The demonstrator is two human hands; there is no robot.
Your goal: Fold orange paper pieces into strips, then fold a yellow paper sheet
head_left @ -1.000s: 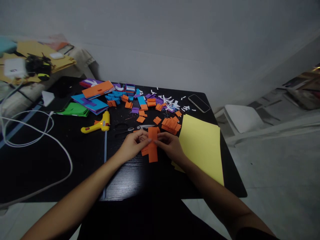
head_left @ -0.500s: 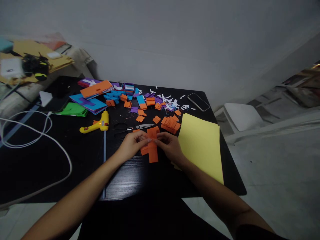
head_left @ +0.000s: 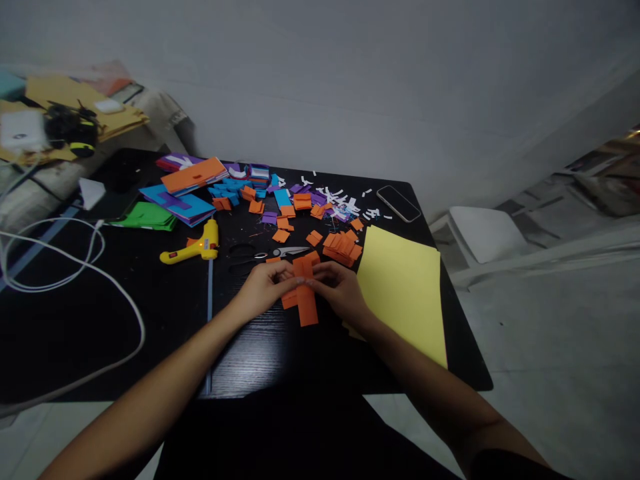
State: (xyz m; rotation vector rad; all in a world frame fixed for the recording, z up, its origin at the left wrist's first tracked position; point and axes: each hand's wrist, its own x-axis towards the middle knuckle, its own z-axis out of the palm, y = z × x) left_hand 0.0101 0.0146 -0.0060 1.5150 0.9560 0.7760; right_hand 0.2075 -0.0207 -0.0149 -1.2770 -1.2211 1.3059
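Observation:
An orange paper strip (head_left: 307,307) is held upright between my two hands, over the near part of the black table. My left hand (head_left: 267,288) pinches it from the left, thumb on its face. From the right, my right hand (head_left: 341,291) pinches the same strip, and the thumb tips nearly meet at its middle. More orange paper lies just behind and beneath the strip, partly hidden by my fingers. Beyond my left hand rest scissors (head_left: 290,251) with dark handles. A pile of folded orange paper pieces (head_left: 343,248) sits beyond my right hand.
Yellow sheets (head_left: 403,293) lie right of my right hand. A yellow glue gun (head_left: 193,248) is at left, near a white cable (head_left: 125,300). Cut paper scraps (head_left: 340,200), a phone (head_left: 399,203) and coloured paper stacks (head_left: 180,203) are along the back of the black table (head_left: 165,320).
Both hands keep their pinch on the orange strip. My right thumb has slid slightly left across it. The view has shifted a little.

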